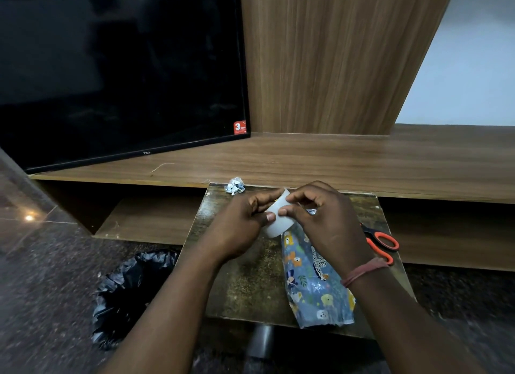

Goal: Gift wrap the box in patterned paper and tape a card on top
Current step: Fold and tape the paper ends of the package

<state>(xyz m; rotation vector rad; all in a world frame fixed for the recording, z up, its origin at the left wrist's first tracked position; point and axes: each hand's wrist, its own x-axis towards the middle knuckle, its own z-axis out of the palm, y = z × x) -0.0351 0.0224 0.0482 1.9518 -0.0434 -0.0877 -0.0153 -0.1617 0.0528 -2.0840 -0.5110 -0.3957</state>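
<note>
1. My left hand (245,220) and right hand (320,217) are both curling their fingers round a translucent white tape roll (276,220), pinching it between thumbs and fingertips; my fingers are hiding most of it, so I cannot tell whether any tape is coming loose.
2. My right hand and wrist are covering the upper end of the wrapped box (315,284), which is lying on the tabletop (245,284) just below the roll.
3. The glossy blue paper on it, printed with small cartoon animals and leaves, is looking crinkled at its near end.
4. The scissors (381,245) are lying to the right, only their orange handles showing past my wrist.
5. A pinkish thread band (365,270) is circling that wrist.
6. A crumpled shiny paper scrap (235,185) is sitting at the far edge of the dark, mottled, worn tabletop.
7. A wrinkled black plastic bag (128,293) is lying on the speckled floor to the left, partly hidden by my forearm.
8. A dark television (119,67) is standing on the wood-grain shelf (334,162), its left side cut off.
</note>
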